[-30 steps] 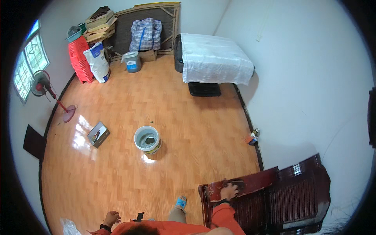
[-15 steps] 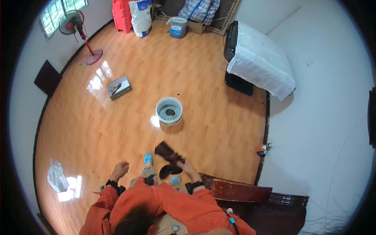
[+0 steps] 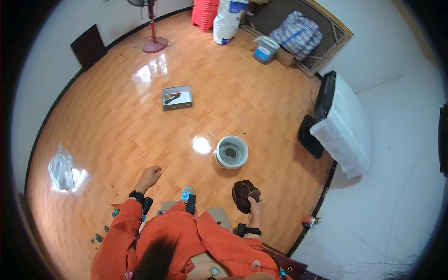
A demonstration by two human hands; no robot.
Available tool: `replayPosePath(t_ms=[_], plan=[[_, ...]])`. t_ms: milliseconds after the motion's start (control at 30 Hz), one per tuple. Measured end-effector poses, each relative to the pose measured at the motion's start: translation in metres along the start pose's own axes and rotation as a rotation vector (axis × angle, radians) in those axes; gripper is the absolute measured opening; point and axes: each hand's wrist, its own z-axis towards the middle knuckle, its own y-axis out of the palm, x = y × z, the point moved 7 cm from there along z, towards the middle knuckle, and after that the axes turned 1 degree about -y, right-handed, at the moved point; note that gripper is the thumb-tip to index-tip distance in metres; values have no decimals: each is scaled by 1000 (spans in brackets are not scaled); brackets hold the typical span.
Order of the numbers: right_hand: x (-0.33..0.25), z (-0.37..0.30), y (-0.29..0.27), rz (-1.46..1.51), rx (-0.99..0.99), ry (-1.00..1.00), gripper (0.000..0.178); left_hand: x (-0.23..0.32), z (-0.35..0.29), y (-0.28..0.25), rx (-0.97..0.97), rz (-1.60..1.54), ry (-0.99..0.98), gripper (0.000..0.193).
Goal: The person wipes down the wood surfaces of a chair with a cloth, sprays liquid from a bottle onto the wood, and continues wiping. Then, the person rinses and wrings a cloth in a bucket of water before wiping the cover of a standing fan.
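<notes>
My right hand (image 3: 255, 208) grips a dark brown, leather-looking shoe-like bundle (image 3: 243, 196) with paler seams, held above the wood floor. Its exact shape is hard to make out, since the parts overlap. Beyond it and to the left is a white bucket (image 3: 224, 163) with grey walls inside and a dark patch at the bottom. My left hand (image 3: 150, 177) hovers over the floor on the left, fingers loosely bent and slightly apart, holding nothing I can see. A blue sandal (image 3: 186, 193) shows on my foot between the hands.
An open box (image 3: 178, 105) with a brush and a black item lies farther off. Clear plastic (image 3: 60, 170) is on the left floor. At the right wall a white cloth (image 3: 345, 128) covers black furniture. A fan (image 3: 154, 45), a lidded tub (image 3: 266, 50) and a white sack (image 3: 227, 23) stand at the back.
My view has turned left, so the room shifts right and downward in the picture. My right hand has moved the brown bundle out to the right, nearer the bucket. My left hand reaches farther forward.
</notes>
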Motion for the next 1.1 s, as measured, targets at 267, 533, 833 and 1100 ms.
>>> replayPosePath(t_ms=[267,533,833,1100], plan=[[-54,46,109,207,-198,78,26,-7,28,7,-3,12,-14,29],[-64,151,159,99,-284,74,24,0,23,-4,172,-83,-175,27],[-121,129,283,8,-625,133,26,51,50,17,40,-471,-287,44],[-177,14,381,-387,-1141,-236,33,139,142,46,-225,-1311,-194,49]])
